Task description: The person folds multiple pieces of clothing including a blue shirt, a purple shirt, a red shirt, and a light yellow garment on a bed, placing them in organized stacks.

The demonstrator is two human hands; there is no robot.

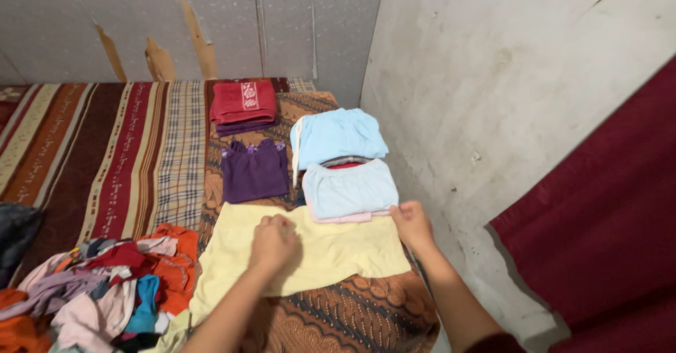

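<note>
A pale yellow garment [331, 251] lies spread flat on the patterned bedspread [352, 318]. My left hand [273, 240] rests closed on the garment's upper middle, pinching the fabric. My right hand [412, 225] grips the garment's upper right corner, next to a folded light blue piece [350, 191] that sits on a pink one.
Beyond lie a second folded light blue garment [336, 136], a folded purple top [255, 171] and a folded red towel [243, 103]. A heap of unfolded mixed-colour clothes [105, 282] sits at the lower left. A grey wall [493, 99] runs along the right, with a dark red cloth [605, 219] beside it.
</note>
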